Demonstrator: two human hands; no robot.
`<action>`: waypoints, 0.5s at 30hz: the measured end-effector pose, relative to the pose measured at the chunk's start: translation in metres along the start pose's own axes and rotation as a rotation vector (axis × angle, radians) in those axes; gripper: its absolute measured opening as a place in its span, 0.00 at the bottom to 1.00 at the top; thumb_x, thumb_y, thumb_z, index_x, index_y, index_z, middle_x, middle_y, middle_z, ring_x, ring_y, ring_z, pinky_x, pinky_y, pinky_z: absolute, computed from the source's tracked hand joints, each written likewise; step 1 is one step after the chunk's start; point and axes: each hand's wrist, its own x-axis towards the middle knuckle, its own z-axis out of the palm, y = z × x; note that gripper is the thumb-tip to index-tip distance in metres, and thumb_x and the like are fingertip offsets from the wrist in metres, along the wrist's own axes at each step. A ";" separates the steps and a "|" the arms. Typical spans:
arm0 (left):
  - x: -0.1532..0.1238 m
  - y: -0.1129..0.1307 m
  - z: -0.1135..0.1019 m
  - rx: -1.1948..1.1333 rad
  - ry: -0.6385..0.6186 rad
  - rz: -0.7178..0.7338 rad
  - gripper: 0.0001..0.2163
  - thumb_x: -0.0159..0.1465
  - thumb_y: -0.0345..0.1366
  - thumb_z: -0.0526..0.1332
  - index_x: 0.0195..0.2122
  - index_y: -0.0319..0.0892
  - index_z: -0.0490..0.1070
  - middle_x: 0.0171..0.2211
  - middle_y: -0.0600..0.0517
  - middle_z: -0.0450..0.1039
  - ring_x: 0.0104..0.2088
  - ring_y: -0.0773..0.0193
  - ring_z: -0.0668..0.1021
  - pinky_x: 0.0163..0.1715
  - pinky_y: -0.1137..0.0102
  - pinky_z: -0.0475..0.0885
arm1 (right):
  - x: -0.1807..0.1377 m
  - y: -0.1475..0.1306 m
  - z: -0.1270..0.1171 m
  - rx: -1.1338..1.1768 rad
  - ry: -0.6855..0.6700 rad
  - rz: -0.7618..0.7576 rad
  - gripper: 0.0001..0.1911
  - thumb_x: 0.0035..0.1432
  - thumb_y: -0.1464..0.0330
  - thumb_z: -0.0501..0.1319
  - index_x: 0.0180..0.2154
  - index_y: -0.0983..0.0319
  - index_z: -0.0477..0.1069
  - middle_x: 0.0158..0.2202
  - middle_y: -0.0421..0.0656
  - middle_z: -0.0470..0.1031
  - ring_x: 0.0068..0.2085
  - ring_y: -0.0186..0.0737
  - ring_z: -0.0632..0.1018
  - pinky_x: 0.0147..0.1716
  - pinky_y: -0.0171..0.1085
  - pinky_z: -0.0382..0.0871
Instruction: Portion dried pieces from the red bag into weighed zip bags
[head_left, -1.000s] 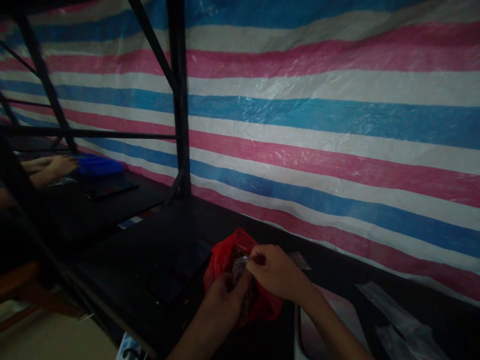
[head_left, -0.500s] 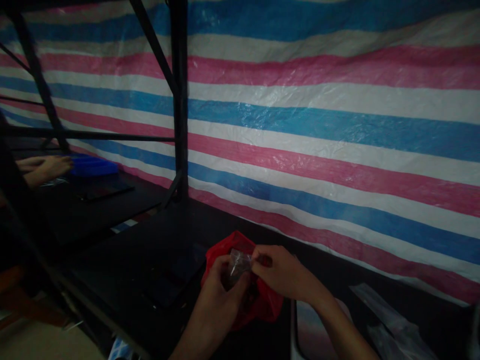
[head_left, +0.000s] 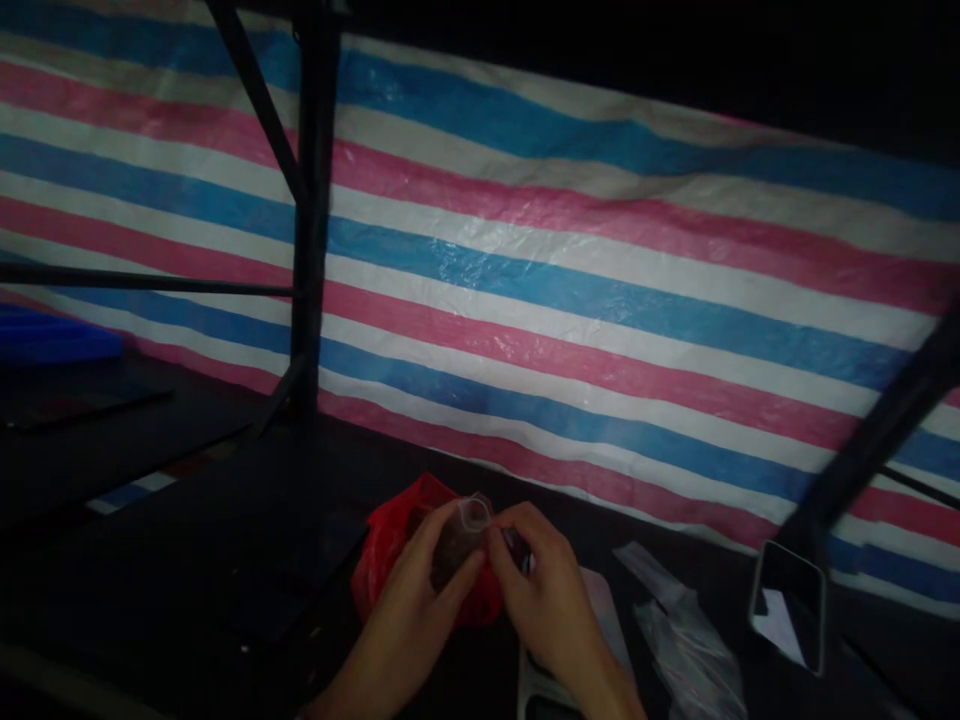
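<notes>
Both hands, the left [head_left: 416,605] and the right [head_left: 551,590], are now seen further to the left in the head view than in the earlier frame, because the view itself has been turned to the right; by this turn a phone [head_left: 787,612] has been brought into sight. The mouth of the small clear bag [head_left: 457,548], which was crumpled before, is now seen as a rounded opening.

In the head view, the small clear bag is held between the two hands, above the red plastic bag [head_left: 381,552]. By the left hand it is gripped from the side, with thumb and fingers curved around it. By the right hand its rim is pinched between thumb and forefinger; a dark spot with a glint is seen inside the curled fingers, but what it is cannot be told. The contents of the red bag are hidden in shadow.

Under the right wrist, a pale flat device [head_left: 606,612] is partly covered. To its right, clear plastic sleeves [head_left: 690,645] are laid on the black table [head_left: 225,460]. Further right, the phone is tilted near a black post [head_left: 874,460]. Behind everything, a striped sheet [head_left: 600,330] is hung.
</notes>
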 end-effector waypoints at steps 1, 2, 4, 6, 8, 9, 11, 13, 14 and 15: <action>0.000 0.002 0.003 -0.061 -0.027 -0.022 0.21 0.66 0.47 0.65 0.58 0.48 0.72 0.60 0.45 0.79 0.61 0.52 0.79 0.64 0.58 0.71 | -0.004 0.000 -0.005 -0.005 0.021 0.003 0.11 0.71 0.66 0.57 0.35 0.57 0.74 0.36 0.41 0.77 0.38 0.40 0.76 0.39 0.37 0.67; 0.001 0.004 0.006 -0.112 -0.049 -0.044 0.20 0.65 0.48 0.66 0.56 0.47 0.74 0.56 0.45 0.81 0.58 0.52 0.81 0.61 0.59 0.74 | -0.009 -0.001 -0.011 -0.003 0.037 0.008 0.11 0.70 0.66 0.57 0.33 0.57 0.72 0.33 0.40 0.75 0.36 0.40 0.75 0.37 0.37 0.66; 0.001 0.008 0.015 -0.161 -0.077 -0.071 0.17 0.64 0.50 0.66 0.48 0.45 0.77 0.48 0.46 0.84 0.51 0.51 0.84 0.53 0.61 0.78 | -0.019 0.000 -0.024 0.025 0.044 0.033 0.11 0.67 0.67 0.56 0.30 0.57 0.68 0.31 0.38 0.71 0.34 0.39 0.72 0.35 0.36 0.64; 0.001 0.010 0.026 -0.169 -0.081 -0.072 0.16 0.64 0.51 0.66 0.41 0.44 0.79 0.40 0.48 0.84 0.44 0.52 0.85 0.47 0.63 0.78 | -0.028 0.003 -0.035 0.061 0.042 0.066 0.12 0.66 0.65 0.56 0.28 0.57 0.65 0.30 0.38 0.69 0.34 0.39 0.70 0.35 0.36 0.62; 0.002 0.011 0.037 -0.170 -0.072 -0.072 0.15 0.64 0.51 0.66 0.37 0.43 0.80 0.35 0.50 0.83 0.40 0.54 0.84 0.43 0.65 0.78 | -0.033 0.006 -0.044 0.082 0.040 0.100 0.14 0.66 0.61 0.57 0.28 0.57 0.65 0.30 0.38 0.69 0.34 0.40 0.70 0.35 0.37 0.63; 0.002 0.012 0.042 -0.168 -0.065 -0.072 0.16 0.63 0.51 0.66 0.36 0.43 0.80 0.34 0.50 0.83 0.39 0.54 0.84 0.41 0.65 0.77 | -0.035 0.008 -0.047 0.085 0.038 0.114 0.15 0.67 0.60 0.57 0.28 0.57 0.66 0.30 0.38 0.69 0.34 0.40 0.70 0.35 0.37 0.63; 0.002 0.013 0.049 -0.158 -0.052 -0.073 0.16 0.63 0.51 0.66 0.37 0.42 0.80 0.34 0.50 0.83 0.38 0.55 0.84 0.40 0.66 0.77 | -0.035 0.010 -0.051 0.089 0.043 0.140 0.15 0.67 0.57 0.58 0.31 0.57 0.69 0.28 0.36 0.67 0.32 0.39 0.70 0.33 0.36 0.63; 0.003 0.014 0.053 -0.144 -0.042 -0.068 0.16 0.64 0.51 0.65 0.37 0.42 0.81 0.34 0.49 0.84 0.38 0.55 0.84 0.39 0.66 0.77 | -0.033 0.013 -0.052 0.101 0.050 0.157 0.14 0.67 0.55 0.60 0.34 0.58 0.72 0.27 0.35 0.65 0.31 0.39 0.69 0.32 0.36 0.63; 0.004 0.014 0.054 -0.134 -0.035 -0.063 0.16 0.64 0.51 0.65 0.37 0.42 0.80 0.34 0.49 0.84 0.38 0.55 0.84 0.39 0.66 0.77 | -0.031 0.014 -0.051 0.110 0.054 0.160 0.14 0.66 0.54 0.60 0.35 0.58 0.72 0.27 0.35 0.65 0.30 0.38 0.68 0.32 0.36 0.63; 0.004 0.014 0.055 -0.122 -0.025 -0.056 0.16 0.64 0.51 0.64 0.37 0.42 0.80 0.34 0.49 0.84 0.38 0.55 0.85 0.39 0.66 0.78 | -0.030 0.015 -0.051 0.122 0.055 0.161 0.15 0.66 0.53 0.61 0.35 0.58 0.72 0.27 0.35 0.65 0.30 0.38 0.68 0.32 0.35 0.63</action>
